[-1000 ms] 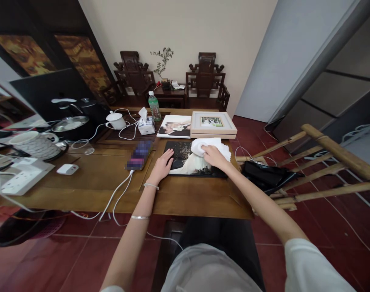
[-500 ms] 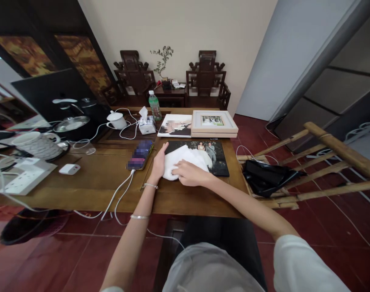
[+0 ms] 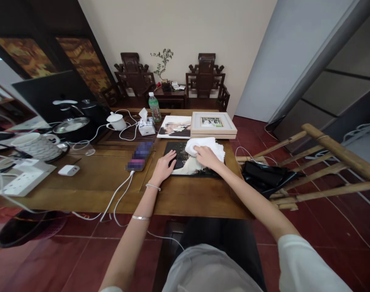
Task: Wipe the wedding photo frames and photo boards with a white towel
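Note:
A dark wedding photo panel point(image 3: 189, 167) lies flat on the wooden table point(image 3: 185, 198) before me. My right hand point(image 3: 207, 157) grips a white cloth point(image 3: 207, 145) and presses it on the panel's upper right part, hiding the couple in the picture. My left hand point(image 3: 164, 167) rests with fingers spread on the panel's left edge. Just behind the panel are a white-edged photo print point(image 3: 174, 126) and a pale wooden picture frame point(image 3: 214, 125), which sits on another frame.
Left of the panel lies a phone point(image 3: 140, 156) with white cables. A tissue box point(image 3: 147, 126), green-labelled bottle point(image 3: 155, 107), lidded white cup point(image 3: 116, 121), patterned mug point(image 3: 37, 146) and power strip point(image 3: 25, 178) stand further left. A bamboo rack point(image 3: 339, 150) holds a black bag point(image 3: 268, 176) at the right.
My right hand has carried the cloth from the panel's left side to its upper right. My left hand has turned from upright on its edge to lying flat on the panel's left edge.

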A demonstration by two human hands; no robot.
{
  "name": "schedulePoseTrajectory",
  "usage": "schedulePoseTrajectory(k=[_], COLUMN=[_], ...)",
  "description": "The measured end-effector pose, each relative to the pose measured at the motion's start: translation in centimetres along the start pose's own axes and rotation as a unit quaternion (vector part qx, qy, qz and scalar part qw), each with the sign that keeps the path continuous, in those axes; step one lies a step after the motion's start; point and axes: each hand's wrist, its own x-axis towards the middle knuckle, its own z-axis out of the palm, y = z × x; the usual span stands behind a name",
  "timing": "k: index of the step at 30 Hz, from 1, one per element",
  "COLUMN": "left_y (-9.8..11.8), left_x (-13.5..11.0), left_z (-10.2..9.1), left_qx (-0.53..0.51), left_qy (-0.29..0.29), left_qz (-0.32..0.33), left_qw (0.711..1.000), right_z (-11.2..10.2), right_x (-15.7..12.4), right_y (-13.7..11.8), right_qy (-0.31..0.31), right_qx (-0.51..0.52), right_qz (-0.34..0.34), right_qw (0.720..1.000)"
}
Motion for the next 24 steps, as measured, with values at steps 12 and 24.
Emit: schedulePoseTrajectory(k=[12, 24], left_y=[-0.8, -0.2], left_x=[-0.1, -0.1], left_z=[-0.2, -0.4], left_qx=[-0.014, -0.022], left_qy=[-0.018, -0.014], left_qz=[-0.004, -0.005], left_qw=[1.0, 1.0], right_z=[2.5, 0.0], right_x=[7.1, -3.4], right_y=[-4.6, 5.6], right_qy=[0.037, 0.062], right_qx=[0.146, 0.025], right_qz=[-0.025, 0.049], right_qw=[0.988, 0.997])
